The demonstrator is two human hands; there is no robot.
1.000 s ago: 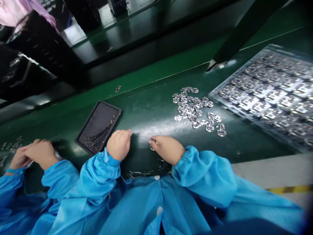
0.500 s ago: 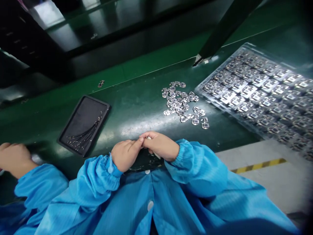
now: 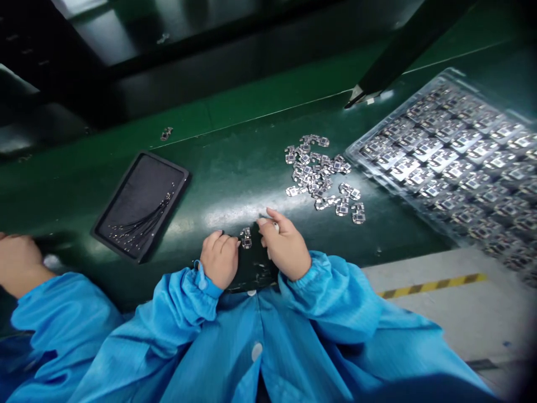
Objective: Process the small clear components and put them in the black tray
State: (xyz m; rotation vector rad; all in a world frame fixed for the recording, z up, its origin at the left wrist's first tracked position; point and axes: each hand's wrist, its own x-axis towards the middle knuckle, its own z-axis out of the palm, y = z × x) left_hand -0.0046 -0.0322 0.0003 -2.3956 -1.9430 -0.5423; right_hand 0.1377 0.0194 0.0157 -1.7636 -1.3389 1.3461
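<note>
My left hand (image 3: 220, 264) rests at the near edge of the green belt (image 3: 235, 168) with its fingers curled, and the fingertips pinch a small metal part (image 3: 246, 238). My right hand (image 3: 285, 249) sits just right of that part, fingers bent around a small white tool (image 3: 276, 226), with the index finger pointing towards the part. A loose pile of similar metal parts (image 3: 321, 179) lies beyond my right hand. To the left lies a black tray (image 3: 126, 190) holding thin dark wires (image 3: 145, 226).
A clear plastic tray (image 3: 356, 150) filled with rows of metal parts stands at the right. A black slanted post (image 3: 403, 50) rises behind it. A co-worker's hand (image 3: 17, 260) in a blue sleeve rests on the belt at far left. One stray part (image 3: 166, 133) lies further back.
My hands were joined at the fingertips half a second ago. They have parted, and the small metal part now shows between them. The co-worker's hand stays at the left.
</note>
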